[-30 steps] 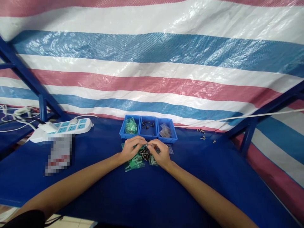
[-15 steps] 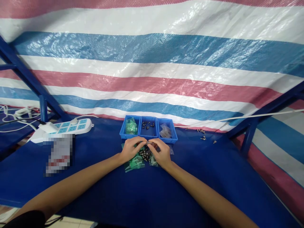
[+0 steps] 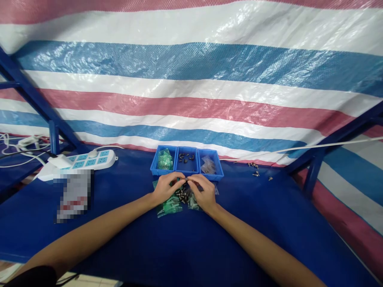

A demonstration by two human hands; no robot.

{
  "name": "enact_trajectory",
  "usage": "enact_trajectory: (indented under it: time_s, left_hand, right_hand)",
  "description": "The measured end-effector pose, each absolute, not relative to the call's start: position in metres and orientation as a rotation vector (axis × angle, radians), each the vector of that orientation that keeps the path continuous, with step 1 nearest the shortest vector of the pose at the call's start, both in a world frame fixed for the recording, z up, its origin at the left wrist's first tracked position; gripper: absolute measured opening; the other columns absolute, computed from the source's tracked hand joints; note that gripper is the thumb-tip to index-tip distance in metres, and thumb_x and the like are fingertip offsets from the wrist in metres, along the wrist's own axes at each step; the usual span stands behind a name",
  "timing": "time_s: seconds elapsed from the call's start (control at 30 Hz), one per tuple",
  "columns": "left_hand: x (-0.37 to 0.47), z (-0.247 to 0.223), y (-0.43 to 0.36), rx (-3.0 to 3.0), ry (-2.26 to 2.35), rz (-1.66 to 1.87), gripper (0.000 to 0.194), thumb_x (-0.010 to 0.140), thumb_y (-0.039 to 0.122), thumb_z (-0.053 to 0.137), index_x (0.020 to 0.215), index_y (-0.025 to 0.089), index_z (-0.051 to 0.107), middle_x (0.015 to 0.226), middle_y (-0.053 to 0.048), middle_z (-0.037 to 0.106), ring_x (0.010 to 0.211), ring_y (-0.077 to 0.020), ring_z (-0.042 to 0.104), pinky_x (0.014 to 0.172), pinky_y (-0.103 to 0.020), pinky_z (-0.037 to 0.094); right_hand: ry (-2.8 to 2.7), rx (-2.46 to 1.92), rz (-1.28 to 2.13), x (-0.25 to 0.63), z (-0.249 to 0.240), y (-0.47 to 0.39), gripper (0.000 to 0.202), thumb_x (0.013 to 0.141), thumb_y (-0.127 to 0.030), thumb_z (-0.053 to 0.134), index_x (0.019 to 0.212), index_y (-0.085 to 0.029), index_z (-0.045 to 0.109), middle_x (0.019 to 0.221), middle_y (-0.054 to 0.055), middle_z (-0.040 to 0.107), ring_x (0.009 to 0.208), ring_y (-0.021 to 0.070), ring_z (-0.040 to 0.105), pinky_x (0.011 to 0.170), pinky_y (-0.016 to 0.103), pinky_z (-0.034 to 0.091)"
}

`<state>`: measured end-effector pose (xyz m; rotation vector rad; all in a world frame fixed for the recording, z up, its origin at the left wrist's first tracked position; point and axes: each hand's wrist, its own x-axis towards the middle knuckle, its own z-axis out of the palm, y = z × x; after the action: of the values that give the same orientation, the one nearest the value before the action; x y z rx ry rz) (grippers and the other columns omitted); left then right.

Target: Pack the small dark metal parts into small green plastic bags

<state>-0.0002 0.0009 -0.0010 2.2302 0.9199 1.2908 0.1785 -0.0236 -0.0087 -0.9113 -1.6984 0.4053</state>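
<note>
Both bare hands meet at a small part above the middle of a blue tabletop, the left hand and right hand each pinching it between thumb and fingers; its shape is mostly hidden by the fingertips. Just below, on the tabletop's near-edge side, dark metal fittings lie heaped between the palms, a green bag under the left hand and a clear bag beside the right. Three blue bins stand just beyond the fingers, toward the far edge. Loose screw-like pieces lie near the far right corner, a power strip toward the far left.
</note>
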Motion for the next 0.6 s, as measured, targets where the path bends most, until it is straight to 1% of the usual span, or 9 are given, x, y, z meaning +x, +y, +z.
enact_trajectory:
  time_s: [0.07, 0.13, 0.27, 0.43, 0.5, 0.6]
  left_hand:
    - [-0.0002, -0.0003, 0.0007, 2.25, 0.906, 1.32, 0.014, 0.088, 0.028, 0.057, 0.093, 0.016, 0.063, 0.073, -0.001, 0.066, 0.053, -0.0081, 0.056, 0.054, -0.019, 0.046]
    - [-0.0002, 0.0004, 0.0004, 2.258, 0.888, 1.344, 0.013, 0.088, 0.026, 0.056, 0.093, 0.016, 0.063, 0.075, -0.001, 0.066, 0.051, -0.0071, 0.054, 0.053, -0.019, 0.045]
    - [-0.0003, 0.0007, 0.0003, 2.256, 0.887, 1.37, 0.013, 0.089, 0.025, 0.056, 0.091, 0.016, 0.064, 0.079, -0.003, 0.067, 0.054, -0.0079, 0.056, 0.054, -0.019, 0.046]
    - [-0.0016, -0.0017, 0.0007, 2.3, 0.89, 1.38, 0.015, 0.09, 0.026, 0.054, 0.09, 0.017, 0.065, 0.082, -0.004, 0.07, 0.066, -0.0115, 0.064, 0.061, -0.02, 0.051]
    - [-0.002, -0.0026, 0.0009, 2.325, 0.881, 1.372, 0.015, 0.09, 0.026, 0.053, 0.09, 0.017, 0.065, 0.083, -0.005, 0.07, 0.069, -0.0123, 0.066, 0.064, -0.02, 0.052]
    - [-0.0019, -0.0031, 0.001, 2.334, 0.859, 1.377, 0.013, 0.09, 0.024, 0.054, 0.091, 0.017, 0.065, 0.084, -0.005, 0.07, 0.073, -0.0134, 0.066, 0.068, -0.022, 0.053]
  right_hand:
    - [-1.693, -0.901, 0.407, 0.1783, -0.0102, -0.023, 0.015, 0.088, -0.025, 0.055, 0.097, -0.02, 0.067, 0.092, 0.007, 0.067, 0.073, 0.0159, 0.063, 0.063, 0.029, 0.052]
    - [-1.69, -0.894, 0.423, 0.1777, -0.0112, -0.0227, 0.016, 0.088, -0.025, 0.057, 0.099, -0.02, 0.067, 0.094, 0.007, 0.066, 0.068, 0.0144, 0.062, 0.06, 0.028, 0.052]
    - [-1.681, -0.896, 0.448, 0.1768, -0.0116, -0.0224, 0.018, 0.087, -0.026, 0.059, 0.103, -0.02, 0.065, 0.093, 0.007, 0.066, 0.064, 0.0133, 0.06, 0.056, 0.027, 0.051]
    - [-1.717, -0.972, 0.414, 0.1765, -0.0096, -0.0227, 0.015, 0.09, -0.028, 0.054, 0.092, -0.02, 0.066, 0.081, 0.005, 0.067, 0.066, 0.0151, 0.059, 0.061, 0.028, 0.049]
    - [-1.73, -0.988, 0.412, 0.1763, -0.0082, -0.0234, 0.016, 0.09, -0.029, 0.053, 0.087, -0.02, 0.066, 0.078, 0.004, 0.066, 0.067, 0.0155, 0.059, 0.063, 0.028, 0.048]
    - [-1.734, -0.99, 0.426, 0.1764, -0.0065, -0.0245, 0.016, 0.09, -0.028, 0.053, 0.085, -0.019, 0.065, 0.075, 0.003, 0.065, 0.066, 0.015, 0.059, 0.063, 0.027, 0.047]
